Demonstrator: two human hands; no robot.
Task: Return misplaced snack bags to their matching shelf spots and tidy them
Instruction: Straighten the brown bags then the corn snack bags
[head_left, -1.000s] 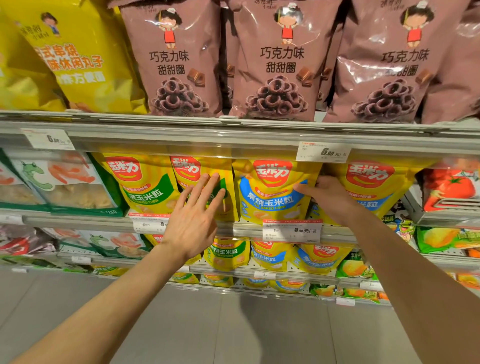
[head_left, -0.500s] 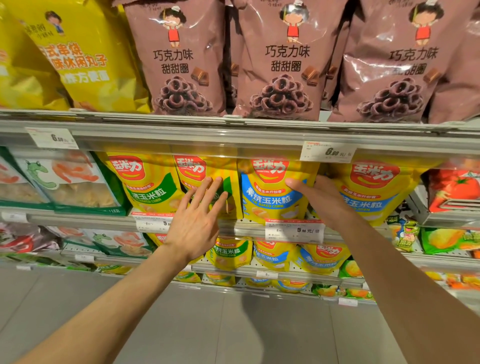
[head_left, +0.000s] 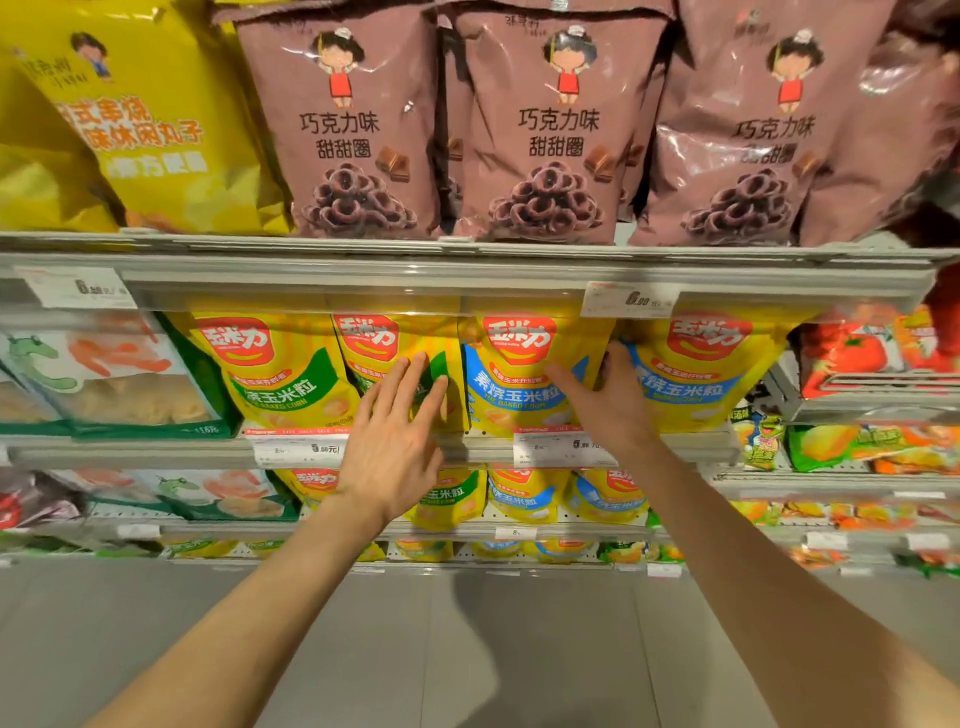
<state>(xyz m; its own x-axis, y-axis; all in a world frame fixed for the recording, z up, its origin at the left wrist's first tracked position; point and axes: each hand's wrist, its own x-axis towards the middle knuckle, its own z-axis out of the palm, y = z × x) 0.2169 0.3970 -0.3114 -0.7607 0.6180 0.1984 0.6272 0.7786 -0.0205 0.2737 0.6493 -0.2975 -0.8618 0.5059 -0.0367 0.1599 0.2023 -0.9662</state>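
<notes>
Both hands work the yellow corn row: left hand (head_left: 393, 447) lies flat, fingers straight, on the green-banded bag (head_left: 415, 371); right hand (head_left: 605, 402) curls around the blue-banded bag (head_left: 524, 374) edge. Press evenly, squaring fronts flush without crushing.

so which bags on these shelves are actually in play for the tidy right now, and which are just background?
In play:
left hand, flat against green-band corn bag
right hand, on blue-band corn bag

Background:
brown chocolate-ring bags
yellow bag, top shelf
tomato bags
price tags
</notes>
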